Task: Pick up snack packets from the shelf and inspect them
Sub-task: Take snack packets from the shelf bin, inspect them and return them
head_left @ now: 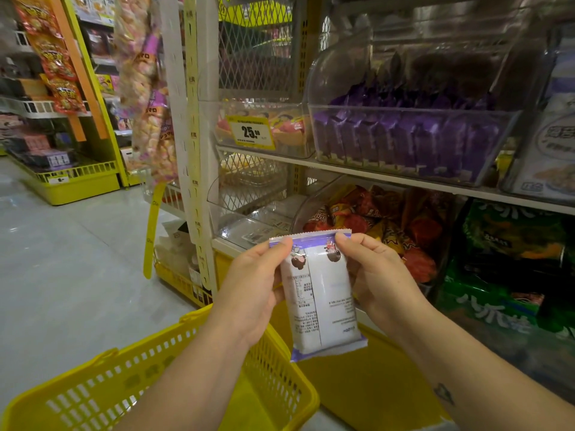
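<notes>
A: Snack packet (326, 306), where is it?
B: Upright by the yellow basket (93, 396). Left hand (249, 293) pinches its top left corner, right hand (382, 275) its top right.
A: Print?
B: Blurred, perhaps a nutrition table. Purple packets (404, 141) fill a shelf bin (339, 66) at right.

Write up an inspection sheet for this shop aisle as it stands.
Surface: shelf holds clear bins of packets; yellow price tag on one bin.
Job's things: white and purple packet held upright, printed back facing the camera.
Clutter: yellow basket below the arms.
Hands: left hand and right hand each pinch a top corner of the packet.
Cables: nothing seen.
Surroundings: grey floor, more stocked racks to the left.
</notes>
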